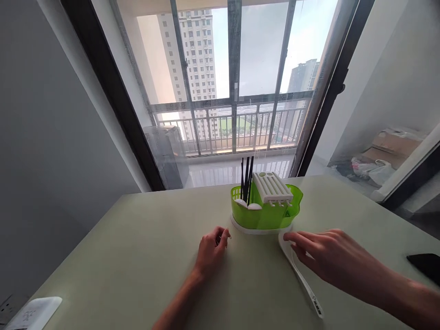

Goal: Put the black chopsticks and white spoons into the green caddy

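My right hand (319,252) has its fingers on the head of a long-handled white serving spoon (299,273), pinching it at the rim. The spoon lies at a slant, its slotted handle end pointing toward me. Left of it, my left hand (211,247) rests on the table with its fingers curled in and nothing visible in them. Just beyond both hands stands a green cutlery holder (256,220) on a white base, with a slotted white top (273,187). Several black chopsticks (246,181) stand upright in its left compartment, beside two white spoons (254,206).
The pale table (137,256) ends at a glass door onto a balcony. A black object, perhaps a phone (426,266), lies at the right edge. A white device (39,312) sits at the near left corner. Boxes and bags (385,160) lie behind glass at the right.
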Motion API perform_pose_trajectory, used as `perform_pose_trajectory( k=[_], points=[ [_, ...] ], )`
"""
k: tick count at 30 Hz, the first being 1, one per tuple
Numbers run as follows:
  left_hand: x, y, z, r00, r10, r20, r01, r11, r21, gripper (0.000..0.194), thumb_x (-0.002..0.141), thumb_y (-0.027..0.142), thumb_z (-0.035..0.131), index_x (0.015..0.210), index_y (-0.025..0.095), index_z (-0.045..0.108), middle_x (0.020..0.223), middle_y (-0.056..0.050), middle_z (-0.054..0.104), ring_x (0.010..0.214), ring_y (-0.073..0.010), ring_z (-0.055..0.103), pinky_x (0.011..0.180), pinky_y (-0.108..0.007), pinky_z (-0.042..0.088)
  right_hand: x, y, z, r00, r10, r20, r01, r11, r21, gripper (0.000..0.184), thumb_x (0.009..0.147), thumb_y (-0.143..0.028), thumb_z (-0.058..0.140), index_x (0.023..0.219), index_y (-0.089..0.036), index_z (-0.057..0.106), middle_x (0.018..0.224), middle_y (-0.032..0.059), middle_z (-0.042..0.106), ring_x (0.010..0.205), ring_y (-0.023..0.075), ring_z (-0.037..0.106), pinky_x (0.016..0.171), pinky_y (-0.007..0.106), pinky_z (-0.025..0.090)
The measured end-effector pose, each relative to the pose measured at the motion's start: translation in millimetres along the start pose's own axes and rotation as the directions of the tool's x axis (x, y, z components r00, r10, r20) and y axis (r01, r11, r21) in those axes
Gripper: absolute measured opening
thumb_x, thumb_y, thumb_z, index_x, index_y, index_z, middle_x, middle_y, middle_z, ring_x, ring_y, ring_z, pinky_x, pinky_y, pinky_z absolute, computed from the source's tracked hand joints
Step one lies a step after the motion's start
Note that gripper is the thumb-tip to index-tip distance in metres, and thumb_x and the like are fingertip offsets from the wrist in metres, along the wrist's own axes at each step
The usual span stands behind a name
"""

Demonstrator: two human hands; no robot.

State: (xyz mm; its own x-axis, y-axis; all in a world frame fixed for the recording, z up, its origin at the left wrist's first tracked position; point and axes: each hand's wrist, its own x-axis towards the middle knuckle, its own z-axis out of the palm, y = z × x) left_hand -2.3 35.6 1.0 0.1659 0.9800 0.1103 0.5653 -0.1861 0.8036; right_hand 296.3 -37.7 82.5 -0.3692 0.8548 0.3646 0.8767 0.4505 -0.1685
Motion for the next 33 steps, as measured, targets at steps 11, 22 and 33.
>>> perform_pose_trajectory(
  k=[11,22,33],
  points=[
    [0.3,1.5,-0.5,1.000,0.007,0.007,-0.007,1.000,0.008,0.047,0.097,0.057,0.041,0.084,0.020,0.067,0.064,0.003,0.059,0.058,-0.0133,0.051,0.059,-0.024,0.037,-15.4,41.3,56.2,0.926,0.308,0.219,-0.327,0.944,0.053,0.029,0.095,-0.045,0.052,0.115,-0.026,0.062,0.110,0.0056,0.073,0.072,0.0190,0.072,0.062,0.030,0.049],
    [0.3,0.9,0.0,1.000,0.010,0.004,-0.010,1.000,0.002,0.048,0.097,0.058,0.042,0.084,0.020,0.067,0.063,0.003,0.058,0.058,-0.0132,0.051,0.059,-0.024,0.037,-0.8,11.0,89.8,0.864,0.313,0.394,-0.368,0.927,0.069,0.026,0.095,-0.041,0.047,0.080,-0.022,0.056,0.083,0.0050,0.071,0.073,0.0208,0.064,0.057,0.029,0.031],
    [0.7,1.3,-0.5,1.000,0.012,0.010,-0.012,1.000,0.024,0.049,0.097,0.058,0.040,0.083,0.020,0.068,0.065,0.001,0.063,0.059,-0.0143,0.054,0.059,-0.024,0.037,17.2,-45.1,64.8,0.904,0.160,0.397,-0.343,0.825,0.448,0.034,0.098,-0.045,0.049,0.075,-0.022,0.057,0.074,0.0005,0.068,0.061,0.0156,0.058,0.056,0.026,0.038]
  ],
)
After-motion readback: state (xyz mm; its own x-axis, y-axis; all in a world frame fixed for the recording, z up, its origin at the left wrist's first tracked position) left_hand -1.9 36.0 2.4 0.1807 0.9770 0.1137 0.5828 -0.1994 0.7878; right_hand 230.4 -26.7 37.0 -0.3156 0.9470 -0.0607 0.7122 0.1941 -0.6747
